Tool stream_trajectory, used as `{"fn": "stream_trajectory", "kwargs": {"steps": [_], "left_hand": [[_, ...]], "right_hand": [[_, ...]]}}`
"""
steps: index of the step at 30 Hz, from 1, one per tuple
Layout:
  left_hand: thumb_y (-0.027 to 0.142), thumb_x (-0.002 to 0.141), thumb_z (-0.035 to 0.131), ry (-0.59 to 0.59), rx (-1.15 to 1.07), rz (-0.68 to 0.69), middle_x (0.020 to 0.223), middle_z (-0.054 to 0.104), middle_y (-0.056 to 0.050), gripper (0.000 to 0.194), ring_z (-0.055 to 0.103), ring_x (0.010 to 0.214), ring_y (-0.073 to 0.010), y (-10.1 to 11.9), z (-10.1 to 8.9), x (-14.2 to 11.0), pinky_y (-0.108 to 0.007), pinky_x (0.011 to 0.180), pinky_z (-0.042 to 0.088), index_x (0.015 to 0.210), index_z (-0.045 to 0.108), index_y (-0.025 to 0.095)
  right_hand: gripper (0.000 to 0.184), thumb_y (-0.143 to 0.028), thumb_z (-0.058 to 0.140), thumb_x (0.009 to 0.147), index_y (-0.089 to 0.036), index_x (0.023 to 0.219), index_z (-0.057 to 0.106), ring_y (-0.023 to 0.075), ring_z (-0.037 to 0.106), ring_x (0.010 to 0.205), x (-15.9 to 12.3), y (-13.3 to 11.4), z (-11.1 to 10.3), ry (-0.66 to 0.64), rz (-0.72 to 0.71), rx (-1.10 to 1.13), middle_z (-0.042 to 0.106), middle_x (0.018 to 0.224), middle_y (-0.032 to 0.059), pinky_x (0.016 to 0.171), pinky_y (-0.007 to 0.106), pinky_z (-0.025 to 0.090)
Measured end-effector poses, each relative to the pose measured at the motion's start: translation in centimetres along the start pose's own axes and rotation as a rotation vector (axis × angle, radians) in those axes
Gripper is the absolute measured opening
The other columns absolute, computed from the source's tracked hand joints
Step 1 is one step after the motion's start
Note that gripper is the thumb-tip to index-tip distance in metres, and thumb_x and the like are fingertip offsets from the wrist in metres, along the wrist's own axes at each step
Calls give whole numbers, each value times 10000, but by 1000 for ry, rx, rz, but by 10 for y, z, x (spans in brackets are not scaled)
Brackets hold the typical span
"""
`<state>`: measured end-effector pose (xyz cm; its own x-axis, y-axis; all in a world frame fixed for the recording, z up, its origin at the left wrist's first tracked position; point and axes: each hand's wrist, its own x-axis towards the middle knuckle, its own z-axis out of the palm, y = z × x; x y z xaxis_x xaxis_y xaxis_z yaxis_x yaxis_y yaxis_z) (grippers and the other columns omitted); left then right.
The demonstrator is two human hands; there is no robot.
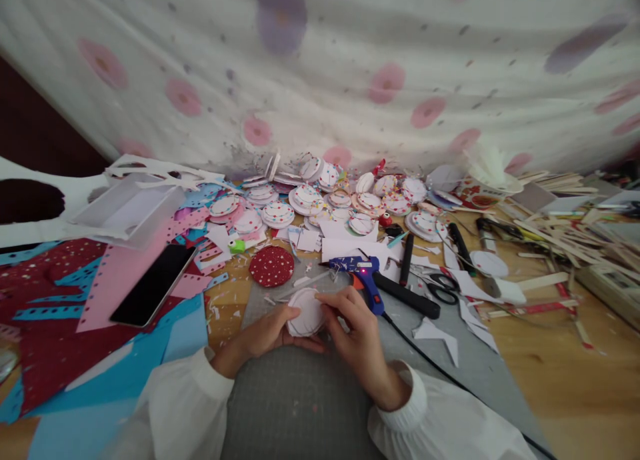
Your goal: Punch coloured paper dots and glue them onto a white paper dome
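A round white paper piece [305,313] with a ridged rim is held above the grey cutting mat [295,407]. My left hand [280,330] is closed around its left side, thumb on top and fingers underneath. The thumb and forefinger of my right hand [351,327] pinch its right edge. A blue hot glue gun [367,277] with a lit red light lies just beyond my right hand. Past my left hand lies a dark red disc [271,267] with pale star specks.
Layered paper discs [306,197] with coloured dots crowd the back. Black-handled scissors [443,289] and a white paper scrap [436,337] lie right. A phone [154,285] rests on coloured paper at left. Wooden sticks [575,230] pile up far right. A cable [450,377] crosses the mat.
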<state>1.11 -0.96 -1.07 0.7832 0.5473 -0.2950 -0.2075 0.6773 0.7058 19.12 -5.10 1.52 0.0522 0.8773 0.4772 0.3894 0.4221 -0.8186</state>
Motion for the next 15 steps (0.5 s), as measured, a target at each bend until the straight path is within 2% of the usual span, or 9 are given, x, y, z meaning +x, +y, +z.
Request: {"fn": "stream_trajectory", "kwargs": {"steps": [5, 8, 11, 15], "left_hand": [[373, 879, 512, 24, 27, -4, 1049, 738, -113, 373, 690, 949, -284, 2, 6, 0, -525, 999, 429, 1145, 652, 153], [383, 865, 526, 27, 61, 5, 1057, 729, -119, 350, 656, 1012, -298, 7, 12, -1, -517, 970, 451, 1093, 668, 159], [379, 865, 532, 24, 69, 11, 1065, 722, -128, 360, 615, 1096, -321, 10, 14, -2, -525, 942, 464, 1125, 653, 162], [340, 881, 503, 37, 50, 7, 1050, 724, -113, 355, 615, 1102, -313, 8, 12, -2, -520, 939, 466, 1172, 635, 183]], "right_hand": [[280, -61, 525, 884, -235, 996, 713, 137, 556, 651, 0, -3, -1, -14, -12, -7, 546, 746, 7, 553, 238, 457], [282, -72, 518, 892, -245, 997, 715, 140, 565, 647, -1, -4, -1, -26, -14, -6, 557, 748, 11, 550, 246, 463], [286, -80, 519, 897, -259, 1003, 715, 141, 570, 652, -2, -4, -1, -17, -28, -9, 561, 754, 11, 548, 247, 469], [308, -68, 528, 892, -270, 1023, 719, 142, 581, 670, -3, -4, 0, -5, -56, -11, 573, 769, 16, 564, 245, 480]]}}
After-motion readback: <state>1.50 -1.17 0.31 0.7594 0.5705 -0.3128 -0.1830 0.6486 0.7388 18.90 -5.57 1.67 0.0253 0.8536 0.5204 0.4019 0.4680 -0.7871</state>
